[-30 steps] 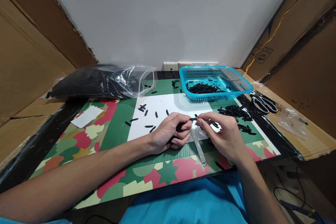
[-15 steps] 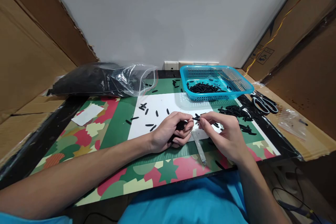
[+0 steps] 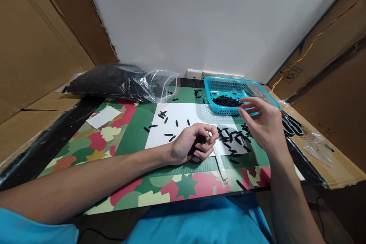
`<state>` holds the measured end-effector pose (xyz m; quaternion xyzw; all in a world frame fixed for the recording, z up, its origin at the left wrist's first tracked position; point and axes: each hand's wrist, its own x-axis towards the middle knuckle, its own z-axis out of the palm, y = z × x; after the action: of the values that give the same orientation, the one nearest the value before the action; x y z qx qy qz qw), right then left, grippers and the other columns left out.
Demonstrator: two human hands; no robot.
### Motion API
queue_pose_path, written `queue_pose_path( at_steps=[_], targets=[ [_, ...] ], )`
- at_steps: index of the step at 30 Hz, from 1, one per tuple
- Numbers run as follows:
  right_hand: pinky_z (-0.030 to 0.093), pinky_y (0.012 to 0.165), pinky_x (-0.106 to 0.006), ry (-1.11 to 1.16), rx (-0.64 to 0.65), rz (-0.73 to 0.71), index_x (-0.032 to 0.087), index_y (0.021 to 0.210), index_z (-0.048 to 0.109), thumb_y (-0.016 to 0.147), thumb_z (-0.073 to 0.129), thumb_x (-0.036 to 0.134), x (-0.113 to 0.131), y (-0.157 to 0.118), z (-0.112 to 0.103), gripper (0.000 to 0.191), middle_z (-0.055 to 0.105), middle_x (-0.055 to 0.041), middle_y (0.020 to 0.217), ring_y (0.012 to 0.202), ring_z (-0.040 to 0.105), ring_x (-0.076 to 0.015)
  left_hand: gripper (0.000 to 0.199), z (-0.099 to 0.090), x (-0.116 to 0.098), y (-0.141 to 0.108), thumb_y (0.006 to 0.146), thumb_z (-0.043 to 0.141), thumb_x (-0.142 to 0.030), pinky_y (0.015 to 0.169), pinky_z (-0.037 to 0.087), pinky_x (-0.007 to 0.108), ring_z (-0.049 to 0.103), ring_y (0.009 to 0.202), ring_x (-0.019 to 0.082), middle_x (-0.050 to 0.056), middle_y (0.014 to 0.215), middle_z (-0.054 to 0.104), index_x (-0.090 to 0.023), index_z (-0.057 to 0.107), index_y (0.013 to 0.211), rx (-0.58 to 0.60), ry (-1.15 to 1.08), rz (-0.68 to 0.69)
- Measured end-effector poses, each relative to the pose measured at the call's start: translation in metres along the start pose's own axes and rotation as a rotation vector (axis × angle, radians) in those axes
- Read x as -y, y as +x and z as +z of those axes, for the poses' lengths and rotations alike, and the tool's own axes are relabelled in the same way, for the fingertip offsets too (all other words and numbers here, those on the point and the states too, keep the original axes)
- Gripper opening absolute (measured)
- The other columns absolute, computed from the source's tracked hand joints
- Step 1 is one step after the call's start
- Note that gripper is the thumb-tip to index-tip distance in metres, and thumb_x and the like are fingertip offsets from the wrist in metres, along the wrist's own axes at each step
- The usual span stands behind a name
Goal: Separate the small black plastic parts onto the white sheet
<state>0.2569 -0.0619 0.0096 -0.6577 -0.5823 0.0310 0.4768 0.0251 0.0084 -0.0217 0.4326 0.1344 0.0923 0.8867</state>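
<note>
My left hand [image 3: 192, 145] rests on the mat, its fingers curled around a bunch of small black pieces [image 3: 199, 141]. My right hand [image 3: 263, 124] is raised off the table with its fingers spread and nothing in them, just in front of the blue basket [image 3: 259, 91]. That basket holds a heap of black pieces [image 3: 225, 101]. More black pieces [image 3: 233, 139] lie scattered on the white sheet [image 3: 185, 116] under my right hand. A clear thin tube [image 3: 220, 164] lies on the mat by my left hand.
A clear plastic bag of black material [image 3: 120, 84] lies at the back left. Scissors [image 3: 293, 125] sit at the right mat edge, a small clear bag [image 3: 316, 146] beyond them. A white paper scrap [image 3: 103, 117] lies left. Cardboard walls stand on both sides.
My right hand left the left hand's fingertips and lifted up and right toward the basket, fingers now spread. The left hand stayed put. The camera view shifted slightly.
</note>
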Motion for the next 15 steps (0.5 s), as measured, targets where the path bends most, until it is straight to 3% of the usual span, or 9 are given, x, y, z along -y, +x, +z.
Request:
queue_pose_path(
  at_steps=[3,10,15],
  targets=[
    [0.056,0.064,-0.03,0.128,0.107,-0.043,0.022,0.101,0.081,0.1,0.074,0.033,0.012,-0.02,0.002,0.014,0.081,-0.0049,0.092,0.079,0.074,-0.0198,0.013,0.004,-0.001,-0.001,0.084,0.049,-0.02,0.037,0.023,0.014,0.021,0.042,0.009,-0.01,0.053,0.029,-0.024,0.053,0.095,-0.034,0.05,0.005],
    [0.054,0.072,-0.029,0.281,0.368,-0.135,0.024,0.106,0.081,0.105,0.07,0.023,0.038,-0.05,0.014,0.011,0.081,-0.0033,0.099,0.084,0.072,-0.018,0.041,0.011,-0.005,-0.001,0.077,0.052,-0.019,0.038,0.022,0.011,0.016,0.043,0.009,-0.013,0.052,0.031,-0.029,0.043,0.115,-0.156,0.082,-0.036],
    [0.048,0.068,-0.029,0.302,0.43,-0.093,0.024,0.109,0.084,0.107,0.067,0.025,0.035,-0.054,0.022,0.017,0.076,-0.0035,0.098,0.083,0.069,-0.0177,0.051,0.009,-0.003,0.0,0.076,0.052,-0.019,0.037,0.023,0.011,0.019,0.041,0.009,-0.014,0.049,0.032,-0.029,0.043,0.125,-0.112,0.099,-0.04]
  ],
)
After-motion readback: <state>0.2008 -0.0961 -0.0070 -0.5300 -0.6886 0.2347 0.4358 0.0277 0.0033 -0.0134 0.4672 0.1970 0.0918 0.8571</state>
